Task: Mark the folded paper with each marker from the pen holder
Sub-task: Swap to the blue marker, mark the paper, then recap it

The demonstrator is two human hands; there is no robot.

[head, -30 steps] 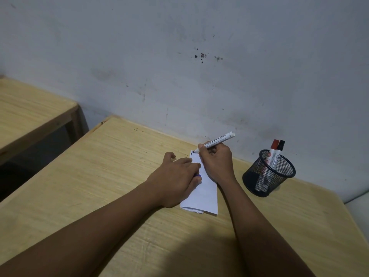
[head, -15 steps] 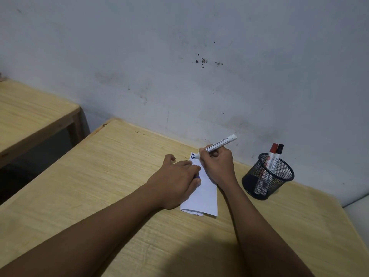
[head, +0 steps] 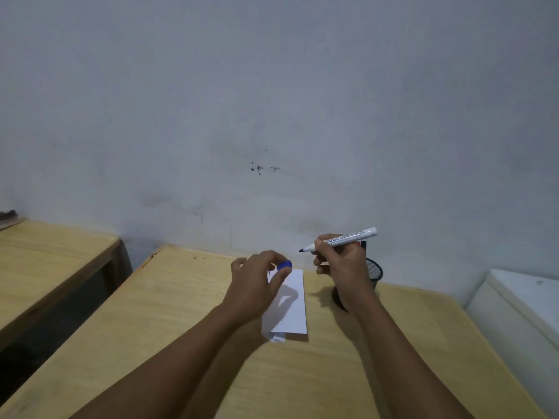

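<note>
Item: folded paper (head: 289,303). White strip, lay flat on the wooden desk (head: 169,313), long axis running away from the person. A small flap showed at its near left corner. Neither hand touched it; no mark could be made out on the visible face.

Item: right hand (head: 341,267). Raised above the desk, to the right of the paper. Fingers closed round a white-barrelled marker (head: 340,239), uncapped, dark tip pointing left and clear of the paper, barrel tilted slightly up toward the right.

Item: left hand (head: 257,282). Lifted over the paper's far left corner, loosely curled, a blue cap (head: 285,265) pinched at the fingertips, the cap's open end seemingly turned toward the marker tip.

Item: mesh pen holder (head: 373,272). Black, stood just behind the right hand, largely hidden by it. A dark marker top showed above the hand; how many markers remained in the holder could not be told.

Step in hand, as judged: recapping the blue marker, tip and cap being near one another and facing. It would go best if the cap were held steady and the tip brought straight into its mouth, barrel and cap in one line, then pressed home until seated, so the tip would not smear the fingers or dry out. With both hands off the paper, nothing pinned it; a sleeve or forearm brushing it could shift it. The capped marker would best be kept apart from the unused ones, so each was used once.
</note>
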